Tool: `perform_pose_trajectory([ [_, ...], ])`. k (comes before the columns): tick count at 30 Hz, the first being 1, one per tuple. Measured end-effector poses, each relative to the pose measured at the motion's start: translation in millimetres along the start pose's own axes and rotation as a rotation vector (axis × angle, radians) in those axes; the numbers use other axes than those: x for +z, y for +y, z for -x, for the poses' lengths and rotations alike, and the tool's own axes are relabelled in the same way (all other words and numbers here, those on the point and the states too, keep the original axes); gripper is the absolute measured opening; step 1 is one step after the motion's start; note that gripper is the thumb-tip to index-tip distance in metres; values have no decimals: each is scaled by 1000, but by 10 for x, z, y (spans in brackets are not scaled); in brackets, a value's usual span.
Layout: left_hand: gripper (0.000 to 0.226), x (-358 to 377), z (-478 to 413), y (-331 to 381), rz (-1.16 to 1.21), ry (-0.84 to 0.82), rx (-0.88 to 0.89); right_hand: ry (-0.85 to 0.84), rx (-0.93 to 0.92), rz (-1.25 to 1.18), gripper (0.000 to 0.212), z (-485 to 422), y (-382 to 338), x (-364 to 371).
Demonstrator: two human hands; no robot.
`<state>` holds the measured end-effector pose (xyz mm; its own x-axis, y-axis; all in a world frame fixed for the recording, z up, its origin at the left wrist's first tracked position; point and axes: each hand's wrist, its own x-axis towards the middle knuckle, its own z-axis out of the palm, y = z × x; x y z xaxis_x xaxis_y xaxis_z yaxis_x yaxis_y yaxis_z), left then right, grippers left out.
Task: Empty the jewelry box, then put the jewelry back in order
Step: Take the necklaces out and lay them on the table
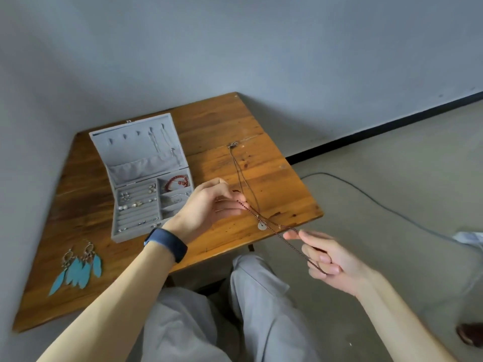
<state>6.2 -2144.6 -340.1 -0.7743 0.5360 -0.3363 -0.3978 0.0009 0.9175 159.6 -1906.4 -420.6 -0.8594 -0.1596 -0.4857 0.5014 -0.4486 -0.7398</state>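
A grey jewelry box lies open on the wooden table, lid tilted back. Small earrings and rings sit in its slotted rows, and a red bead bracelet lies in its upper right compartment. A dark beaded chain stretches taut between my hands. My left hand pinches one end over the table. My right hand grips the other end beyond the table's edge. A cord necklace with a round pendant lies on the table under the chain.
A pair of turquoise feather earrings lies on the table's near left. The walls meet behind the table. A dark cable runs over the floor on the right. My grey-trousered legs are below the table edge.
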Motion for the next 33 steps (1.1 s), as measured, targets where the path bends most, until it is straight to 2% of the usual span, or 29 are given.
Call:
perform_pose_trajectory([
  [3,8,248,-65,-47,130,-142,-63,21,-66,-170,20,-24,48,24],
  [5,12,336,-101,-20,93,-212,-99,49,-98,-335,18,-19,81,16],
  [7,13,362,-134,32,-10,-275,-128,79,-121,-502,5,-15,95,-22],
  [9,8,338,-147,67,-130,-315,-151,164,-111,-564,26,-25,104,-79],
  [10,12,314,-147,71,-203,-316,-158,212,-96,-556,32,-32,114,-115],
  [13,20,245,-139,71,-381,-278,-149,215,-62,-484,23,-31,169,-157],
  [17,28,124,-118,104,-415,-279,-188,159,-75,-467,32,-19,249,-211],
  [21,36,1,-107,196,-459,-286,-215,120,-125,-529,5,6,266,-216],
  [22,35,-20,-107,214,-484,-279,-215,113,-128,-526,8,3,257,-206],
  [24,32,-51,-101,230,-522,-270,-220,126,-123,-408,28,-7,237,-181],
  [26,32,-73,-91,232,-535,-269,-225,128,-112,-211,26,-9,228,-136],
  [30,36,-145,-64,241,-409,-296,-204,-8,-71,-167,30,15,293,-157],
  [33,32,-187,-56,241,-503,-271,-171,-113,-77,-224,22,47,290,-158],
])
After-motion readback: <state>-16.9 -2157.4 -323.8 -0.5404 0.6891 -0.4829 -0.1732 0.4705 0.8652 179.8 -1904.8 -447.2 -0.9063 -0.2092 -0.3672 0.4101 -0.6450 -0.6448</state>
